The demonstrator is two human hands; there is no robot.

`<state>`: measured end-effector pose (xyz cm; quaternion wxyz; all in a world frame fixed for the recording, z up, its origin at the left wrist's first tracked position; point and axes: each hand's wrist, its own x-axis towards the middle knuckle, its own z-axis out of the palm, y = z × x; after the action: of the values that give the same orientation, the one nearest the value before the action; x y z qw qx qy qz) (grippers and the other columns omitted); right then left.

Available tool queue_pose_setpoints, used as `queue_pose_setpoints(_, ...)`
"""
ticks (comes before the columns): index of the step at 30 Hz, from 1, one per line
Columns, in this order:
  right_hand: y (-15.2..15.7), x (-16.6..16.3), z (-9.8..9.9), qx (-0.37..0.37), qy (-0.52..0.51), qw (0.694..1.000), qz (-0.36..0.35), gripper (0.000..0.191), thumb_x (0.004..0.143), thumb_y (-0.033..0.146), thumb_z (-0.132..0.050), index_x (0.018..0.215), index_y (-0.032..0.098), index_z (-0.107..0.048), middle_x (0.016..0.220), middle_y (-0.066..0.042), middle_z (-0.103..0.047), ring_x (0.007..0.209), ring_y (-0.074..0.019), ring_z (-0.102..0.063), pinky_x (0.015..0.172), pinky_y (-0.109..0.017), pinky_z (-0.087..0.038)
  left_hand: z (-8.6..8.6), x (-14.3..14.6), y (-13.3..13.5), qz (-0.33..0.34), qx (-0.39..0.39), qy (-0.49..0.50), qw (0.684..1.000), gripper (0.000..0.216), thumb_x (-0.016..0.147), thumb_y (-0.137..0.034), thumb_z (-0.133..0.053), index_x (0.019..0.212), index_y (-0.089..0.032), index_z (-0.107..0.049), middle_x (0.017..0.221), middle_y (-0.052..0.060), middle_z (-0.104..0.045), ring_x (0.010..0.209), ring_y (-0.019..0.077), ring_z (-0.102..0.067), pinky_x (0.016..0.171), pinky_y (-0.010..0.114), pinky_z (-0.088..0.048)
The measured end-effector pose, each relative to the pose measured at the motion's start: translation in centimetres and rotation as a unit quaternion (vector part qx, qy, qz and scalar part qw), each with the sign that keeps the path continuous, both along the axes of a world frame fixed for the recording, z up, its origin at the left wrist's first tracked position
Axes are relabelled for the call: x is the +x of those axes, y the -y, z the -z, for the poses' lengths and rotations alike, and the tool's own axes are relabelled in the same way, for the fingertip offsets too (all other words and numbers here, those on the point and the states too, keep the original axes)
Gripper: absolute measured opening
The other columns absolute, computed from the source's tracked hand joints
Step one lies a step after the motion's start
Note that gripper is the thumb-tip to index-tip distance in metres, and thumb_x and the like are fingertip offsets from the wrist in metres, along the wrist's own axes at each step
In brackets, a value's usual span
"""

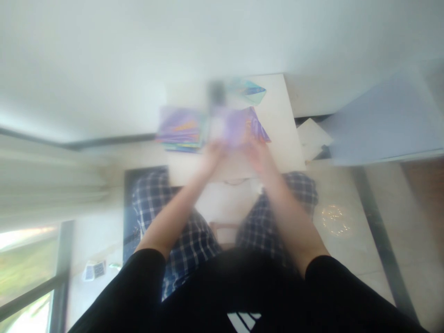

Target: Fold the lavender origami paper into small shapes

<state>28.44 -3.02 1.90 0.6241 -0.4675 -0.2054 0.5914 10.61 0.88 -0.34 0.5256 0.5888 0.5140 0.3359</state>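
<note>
1. Table [277, 138]: small, pale, with a flat rectangular top.
2. Paper stack [180, 129]: multicoloured sheets lying on the table's left part, overhanging its left edge.
3. Purple sheet [239, 127]: at mid-table, just right of the stack. Blur hides whether it lies flat.
4. Teal paper [251, 91]: folded to a point, at the far edge.
5. Dark item [217, 92]: beside the teal paper, too blurred to identify.

A blurred white wall [208, 37] fills the far side. Pale floor [347, 263] lies right. Daylight enters the window [24, 273] near left, below a curtain [41, 185].
</note>
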Motion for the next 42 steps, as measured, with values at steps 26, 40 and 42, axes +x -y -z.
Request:
queue_pose_setpoints(26,0.3,2.7,0.0,-0.043,0.014,0.998,-0.048,0.04,0.061,0.025,-0.079,0.098,0.028,-0.065,0.089,0.006,-0.074,0.08,-0.0133,-0.068,0.074,-0.03,-0.059,0.4,-0.9,-1.4,-0.035,0.141,0.019,0.989,0.041,0.083,-0.048,-0.073,0.115,-0.023,-0.068,0.118,0.006,-0.073,0.112,0.023,-0.07,0.099,0.035,-0.057)
queue_pose_setpoints(40,-0.2,4.3,1.3,-0.011,0.113,0.99,0.078,0.064,0.062,0.046,-0.085,0.117,0.034,-0.055,0.099,0.003,-0.073,0.094,-0.0179,-0.072,0.077,-0.033,-0.061,0.6,-1.1,-1.2,0.005,0.132,0.019,0.991,0.041,0.091,-0.056,-0.06,0.112,-0.024,-0.075,0.117,0.005,-0.076,0.107,0.0201,-0.071,0.097,0.032,-0.057)
queue_pose_setpoints(42,-0.1,4.5,1.2,-0.011,0.121,0.992,0.047,0.061,0.062,0.047,-0.087,0.113,0.031,-0.058,0.096,0.002,-0.074,0.094,-0.019,-0.072,0.078,-0.034,-0.061,0.4,-1.1,-1.2,0.0,0.14,0.022,0.99,0.041,0.092,-0.056,-0.059,0.112,-0.024,-0.075,0.118,0.006,-0.076,0.111,0.0213,-0.07,0.102,0.034,-0.054)
